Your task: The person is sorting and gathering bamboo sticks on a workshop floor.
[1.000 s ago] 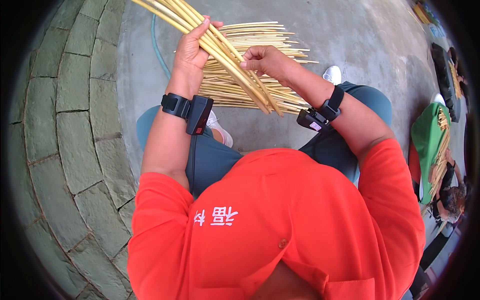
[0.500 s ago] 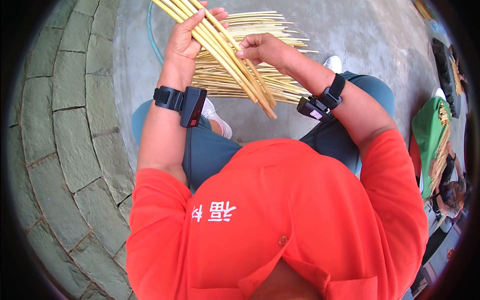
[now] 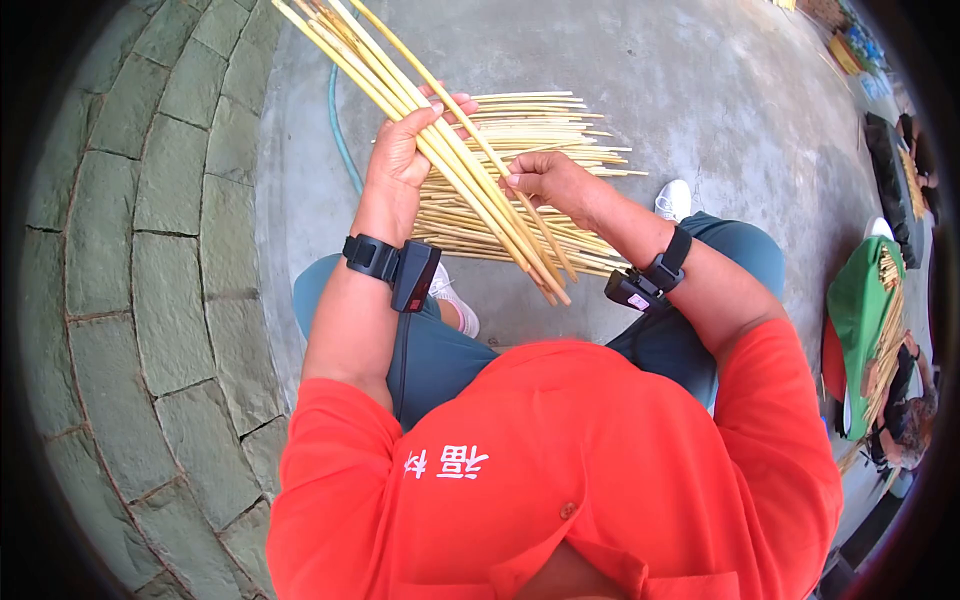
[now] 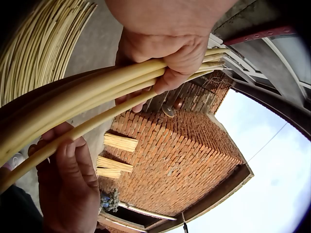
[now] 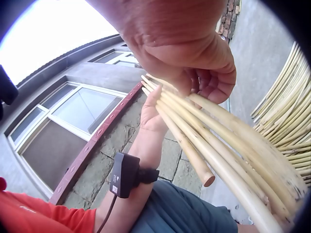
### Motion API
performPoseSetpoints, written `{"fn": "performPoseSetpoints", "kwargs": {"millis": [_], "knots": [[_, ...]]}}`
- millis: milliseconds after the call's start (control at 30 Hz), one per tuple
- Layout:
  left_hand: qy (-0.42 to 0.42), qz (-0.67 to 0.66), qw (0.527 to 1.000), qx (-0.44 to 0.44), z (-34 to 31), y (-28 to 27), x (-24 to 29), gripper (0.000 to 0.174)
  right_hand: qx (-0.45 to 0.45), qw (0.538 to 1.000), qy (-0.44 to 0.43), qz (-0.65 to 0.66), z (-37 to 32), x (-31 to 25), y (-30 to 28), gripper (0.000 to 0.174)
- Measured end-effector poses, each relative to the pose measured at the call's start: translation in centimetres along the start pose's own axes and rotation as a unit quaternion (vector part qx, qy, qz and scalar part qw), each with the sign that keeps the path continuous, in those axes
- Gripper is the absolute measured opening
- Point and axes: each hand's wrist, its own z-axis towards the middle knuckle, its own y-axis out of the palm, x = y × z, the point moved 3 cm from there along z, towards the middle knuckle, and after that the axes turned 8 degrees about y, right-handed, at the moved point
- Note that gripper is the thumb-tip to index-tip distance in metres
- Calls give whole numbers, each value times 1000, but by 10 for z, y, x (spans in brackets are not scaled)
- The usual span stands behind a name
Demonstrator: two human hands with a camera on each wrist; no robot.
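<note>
In the head view my left hand (image 3: pixel 402 152) grips a bundle of long, pale yellow sticks (image 3: pixel 492 212), its thumb lying across them. The bundle slants from upper left down towards my lap. My right hand (image 3: pixel 555 185) pinches one stick (image 3: pixel 547 237) on the right side of the bundle, between thumb and fingers. From the left wrist, that single stick (image 4: pixel 104 115) stands a little apart from the others, and the right hand (image 4: pixel 70 179) holds it. The right wrist view shows the cut lower ends of the sticks, one round end (image 5: pixel 209 180) closest to the forearm.
Many similar sticks lie in a pile (image 3: pixel 560 128) on the concrete floor between my feet. A blue hose (image 3: pixel 338 120) runs left of it, beside stone paving (image 3: pixel 170 270). At far right a person (image 3: pixel 912 415) sits near a green cloth (image 3: pixel 858 290) with more sticks.
Hands, bundle and floor pile all sit lower in the head view than half a second ago. The pinched stick now stands more apart from the bundle. Both hands keep their holds.
</note>
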Motion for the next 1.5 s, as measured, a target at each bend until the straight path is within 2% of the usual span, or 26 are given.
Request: {"fn": "performPoseSetpoints", "kwargs": {"millis": [100,200,500,600,667,733,833,867,900,967,1000,1067,1167,1233,1300,1400,1433,1500], "knots": [[-2,-5,1000,-11,-1,1,2,43,0,1000,2,-3,-3,-2,2,16],[-4,-5,1000,20,-4,1,1,38,-4,999,14,33,-5,-1,4,15],[-14,-15,999,26,-4,-4,-1,41,17,1000,9,13,-3,4,2,14],[-10,-17,1000,15,-4,-5,2,41,26,998,11,-48,-1,4,-1,15],[-7,-8,1000,15,-2,-5,1,42,51,996,-16,-77,-12,-7,-12,16],[-11,9,999,41,-1,-9,0,42,82,992,-93,4,-45,-39,-31,18],[6,47,998,44,8,-25,-3,37,158,959,-234,28,-120,-85,-77,16],[9,96,995,38,14,-41,-3,40,185,947,-258,50,-153,-102,-102,16],[19,90,995,47,15,-38,-2,34,215,932,-283,68,-184,-108,-127,18],[29,103,994,28,24,-54,-3,28,343,902,-262,-1,-245,-82,-163,15],[23,102,994,20,24,-54,-3,28,369,898,-239,-5,-275,-61,-177,15],[15,95,995,14,22,-53,-6,27,514,850,-115,8,-328,-5,-209,12],[2,131,991,37,14,-49,-2,25,532,841,-79,-62,-368,79,-245,18],[8,150,987,51,9,-43,-3,24,531,839,112,21,-394,178,-250,17],[1,155,987,43,9,-45,-4,24,525,807,253,95,-407,267,-220,15],[-13,217,975,39,6,-52,-8,26,517,770,352,130,-409,388,-165,12],[-15,218,975,32,2,-50,-10,26,526,750,387,103,-405,425,-150,14],[-44,240,969,50,-2,-48,-13,25,539,719,429,89,-391,448,-119,19]]}}
